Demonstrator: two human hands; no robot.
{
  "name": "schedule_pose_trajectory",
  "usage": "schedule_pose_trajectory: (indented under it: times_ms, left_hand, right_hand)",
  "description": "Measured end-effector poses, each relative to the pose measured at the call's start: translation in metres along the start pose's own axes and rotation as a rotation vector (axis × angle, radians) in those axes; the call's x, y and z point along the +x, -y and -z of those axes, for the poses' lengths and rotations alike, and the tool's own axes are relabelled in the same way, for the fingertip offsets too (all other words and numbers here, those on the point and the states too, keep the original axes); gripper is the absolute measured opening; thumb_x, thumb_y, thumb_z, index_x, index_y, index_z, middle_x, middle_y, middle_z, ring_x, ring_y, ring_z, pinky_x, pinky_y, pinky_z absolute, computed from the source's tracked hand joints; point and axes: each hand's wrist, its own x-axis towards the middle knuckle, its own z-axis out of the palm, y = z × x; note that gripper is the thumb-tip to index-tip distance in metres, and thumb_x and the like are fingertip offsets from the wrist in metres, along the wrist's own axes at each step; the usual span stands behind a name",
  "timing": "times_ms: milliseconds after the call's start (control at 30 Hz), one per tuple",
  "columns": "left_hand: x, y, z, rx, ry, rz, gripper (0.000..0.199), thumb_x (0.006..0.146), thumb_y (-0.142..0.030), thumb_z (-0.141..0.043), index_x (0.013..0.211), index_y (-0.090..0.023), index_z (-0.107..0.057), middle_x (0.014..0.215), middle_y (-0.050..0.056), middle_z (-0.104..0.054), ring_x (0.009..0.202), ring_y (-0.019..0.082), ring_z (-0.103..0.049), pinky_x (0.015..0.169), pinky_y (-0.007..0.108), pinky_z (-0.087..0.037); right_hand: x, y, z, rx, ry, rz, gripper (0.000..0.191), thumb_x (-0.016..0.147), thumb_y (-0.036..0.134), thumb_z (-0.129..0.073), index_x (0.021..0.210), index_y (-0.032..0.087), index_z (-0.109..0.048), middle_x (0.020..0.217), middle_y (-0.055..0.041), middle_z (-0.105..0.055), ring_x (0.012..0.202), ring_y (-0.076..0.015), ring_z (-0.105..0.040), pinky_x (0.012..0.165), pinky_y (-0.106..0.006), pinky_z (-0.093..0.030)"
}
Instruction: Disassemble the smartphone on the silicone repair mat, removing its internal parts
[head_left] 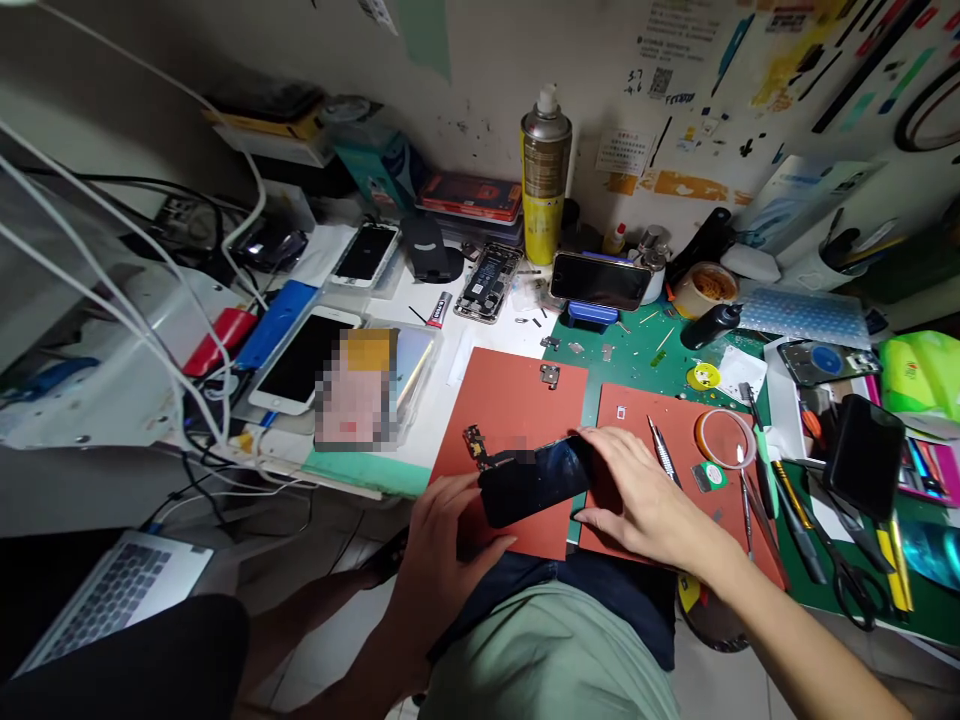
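Observation:
Between my two hands is a black phone screen (pixel 536 483), tilted above a reddish-brown mat (pixel 495 390). My left hand (pixel 450 530) grips its left end, fingers behind and thumb along the near side. My right hand (pixel 630 490) holds the right end between thumb and fingers. A flex cable with a small camera-like part (pixel 475 445) sticks out past the screen's upper left corner. A small metal part (pixel 550 375) lies on the mat beyond the screen. To the right of my right hand lies a pen-like tool (pixel 663 450) on a second reddish-brown mat (pixel 637 400).
An opened phone body (pixel 489 284), a propped-up phone (pixel 601 280) and a spray can (pixel 545 175) stand at the back. White phones (pixel 307 360) lie to the left. Tape (pixel 725 438), scissors (pixel 855 585) and tools are at right. White cables (pixel 135 310) hang left, above a laptop (pixel 112 600).

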Motion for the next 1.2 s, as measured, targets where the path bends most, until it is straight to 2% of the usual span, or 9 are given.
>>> schedule_pose_trajectory:
  times_ms: [167, 400, 600, 767, 1000, 1200]
  left_hand:
    - [-0.001, -0.002, -0.002, -0.034, -0.023, 0.028, 0.051, 0.098, -0.029, -0.078, 0.141, -0.023, -0.052, 0.139, 0.016, -0.067, 0.133, 0.033, -0.061, 0.113, 0.058, -0.055]
    - [-0.003, -0.001, -0.011, -0.027, -0.085, 0.088, 0.04, 0.096, -0.026, -0.079, 0.128, -0.025, -0.055, 0.137, 0.013, -0.071, 0.13, 0.031, -0.062, 0.11, 0.055, -0.056]
    - [-0.008, -0.011, -0.012, -0.003, -0.114, 0.084, 0.04, 0.097, -0.022, -0.079, 0.129, -0.023, -0.055, 0.136, 0.014, -0.07, 0.133, 0.03, -0.06, 0.114, 0.053, -0.054]
    - [-0.01, -0.013, -0.009, 0.041, -0.133, 0.039, 0.051, 0.096, -0.025, -0.081, 0.14, -0.02, -0.055, 0.131, 0.014, -0.07, 0.13, 0.031, -0.061, 0.115, 0.054, -0.053]
    - [-0.001, -0.006, 0.0, 0.03, -0.044, -0.041, 0.053, 0.098, -0.026, -0.079, 0.145, -0.019, -0.054, 0.133, 0.015, -0.068, 0.131, 0.031, -0.061, 0.116, 0.049, -0.052]
    - [0.003, -0.006, 0.001, 0.019, -0.006, -0.067, 0.052, 0.099, -0.025, -0.076, 0.145, -0.018, -0.053, 0.137, 0.015, -0.069, 0.133, 0.031, -0.061, 0.116, 0.05, -0.053]
  right_hand:
    - [0.023, -0.001, 0.009, 0.022, 0.126, 0.087, 0.086, 0.095, 0.018, -0.074, 0.168, 0.023, -0.028, 0.155, -0.018, -0.056, 0.145, -0.0356, -0.053, 0.121, -0.062, -0.051]
    - [0.031, 0.002, 0.013, 0.011, 0.152, 0.173, 0.077, 0.095, 0.009, -0.064, 0.164, 0.023, -0.032, 0.145, -0.0156, -0.063, 0.133, -0.0319, -0.062, 0.109, -0.054, -0.061]
    - [0.034, -0.002, 0.015, 0.0, 0.211, 0.211, 0.077, 0.097, 0.008, -0.063, 0.165, 0.024, -0.03, 0.147, -0.0149, -0.062, 0.138, -0.0316, -0.057, 0.114, -0.054, -0.057]
    - [0.037, -0.004, 0.017, -0.064, 0.229, 0.223, 0.078, 0.095, 0.01, -0.069, 0.164, 0.022, -0.035, 0.144, -0.0157, -0.064, 0.138, -0.0336, -0.057, 0.115, -0.057, -0.056]
    - [0.038, -0.008, 0.02, -0.07, 0.249, 0.21, 0.077, 0.096, 0.015, -0.071, 0.164, 0.024, -0.035, 0.146, -0.0156, -0.065, 0.133, -0.0338, -0.062, 0.111, -0.059, -0.057]
    - [0.039, -0.011, 0.023, -0.062, 0.243, 0.228, 0.077, 0.097, 0.019, -0.074, 0.165, 0.027, -0.037, 0.148, -0.0149, -0.066, 0.136, -0.0336, -0.063, 0.112, -0.058, -0.057]
